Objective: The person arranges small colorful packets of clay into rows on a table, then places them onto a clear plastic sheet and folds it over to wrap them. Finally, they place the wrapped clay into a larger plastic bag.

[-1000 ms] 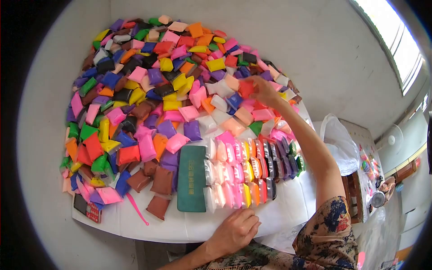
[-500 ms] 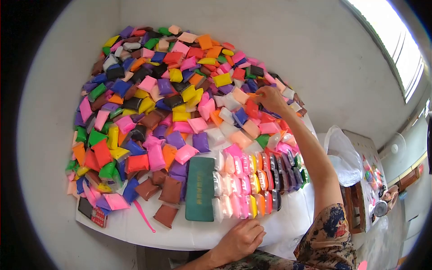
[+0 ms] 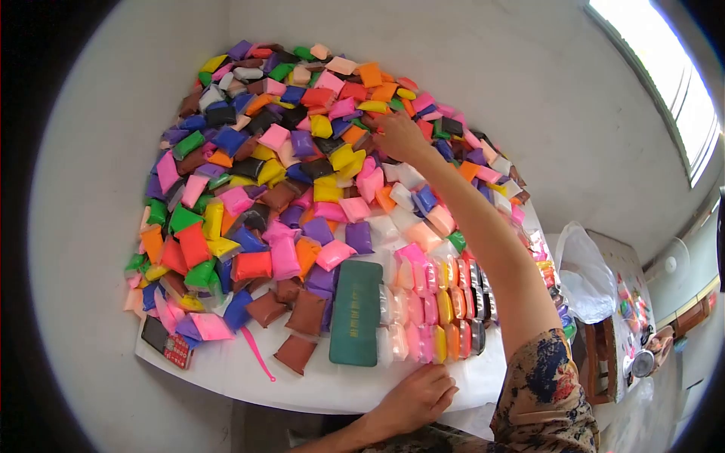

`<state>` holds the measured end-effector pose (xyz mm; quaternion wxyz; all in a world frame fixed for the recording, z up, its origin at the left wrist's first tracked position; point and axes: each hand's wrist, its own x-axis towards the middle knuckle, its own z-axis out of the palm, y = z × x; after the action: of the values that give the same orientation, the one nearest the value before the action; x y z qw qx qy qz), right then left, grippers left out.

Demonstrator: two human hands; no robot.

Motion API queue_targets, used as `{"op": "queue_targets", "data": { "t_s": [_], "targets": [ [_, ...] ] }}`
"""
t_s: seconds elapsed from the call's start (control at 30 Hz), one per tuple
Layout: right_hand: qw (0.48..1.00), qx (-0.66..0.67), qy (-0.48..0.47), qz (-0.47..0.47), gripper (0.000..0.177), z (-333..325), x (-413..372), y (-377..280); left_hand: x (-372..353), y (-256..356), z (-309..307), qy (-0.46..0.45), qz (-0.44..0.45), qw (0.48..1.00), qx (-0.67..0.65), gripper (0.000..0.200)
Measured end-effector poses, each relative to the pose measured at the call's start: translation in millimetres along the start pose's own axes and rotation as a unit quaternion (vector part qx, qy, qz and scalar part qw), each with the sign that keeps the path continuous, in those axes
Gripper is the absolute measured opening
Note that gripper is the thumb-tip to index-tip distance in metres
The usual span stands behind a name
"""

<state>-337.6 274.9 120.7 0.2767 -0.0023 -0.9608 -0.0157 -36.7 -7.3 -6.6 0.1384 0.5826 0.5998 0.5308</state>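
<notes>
Far up the heap of small coloured plastic packets [image 3: 257,264], the right hand [image 3: 400,134] hides its grip, the left hand [image 3: 419,396] rests loose and empty, and the reaching forearm might drag packets off.

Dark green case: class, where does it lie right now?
Head view: the dark green case lies flat near the front edge of the table, between brown packets on its left and tidy packet rows on its right.
</notes>
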Motion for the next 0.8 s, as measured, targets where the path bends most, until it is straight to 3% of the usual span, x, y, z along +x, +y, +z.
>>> {"op": "queue_targets", "data": {
  "t_s": [0.07,0.17,0.27,0.47,0.57,0.63,0.7,0.8],
  "targets": [
    [0.995,-0.075,-0.062,0.033,0.035,8.3,11.8,-16.3,1.1,0.1,-1.1,-0.025,-0.014,1.0,0.0,0.014],
    [0.989,-0.07,-0.108,0.077,0.05,25.1,23.5,-27.6,1.3,-1.5,-1.4,-0.045,-0.025,0.999,-0.012,0.015],
    [0.982,-0.042,-0.127,0.13,0.038,7.6,25.7,-44.5,1.1,-0.5,-1.4,-0.038,-0.024,0.999,-0.024,0.016],
    [0.984,0.123,-0.059,0.113,0.039,-5.0,21.2,-6.2,1.3,-0.4,1.7,0.006,0.0,1.0,-0.004,0.013],
    [0.925,0.355,-0.034,0.132,0.027,-58.0,-21.6,1.9,1.0,-2.3,2.7,0.035,0.024,0.999,-0.002,0.012],
    [0.891,0.419,-0.074,0.161,0.025,-116.4,-67.4,-10.0,0.5,-4.6,2.2,0.037,0.043,0.998,0.007,0.012],
    [0.887,0.43,-0.07,0.151,0.034,-165.1,-128.0,-24.7,1.1,-4.9,0.1,0.031,0.059,0.998,0.022,0.01],
    [0.814,0.531,-0.099,0.214,0.038,-222.9,-234.3,-51.3,1.9,4.1,-3.4,0.032,0.029,0.999,0.013,0.01]
  ]
}}
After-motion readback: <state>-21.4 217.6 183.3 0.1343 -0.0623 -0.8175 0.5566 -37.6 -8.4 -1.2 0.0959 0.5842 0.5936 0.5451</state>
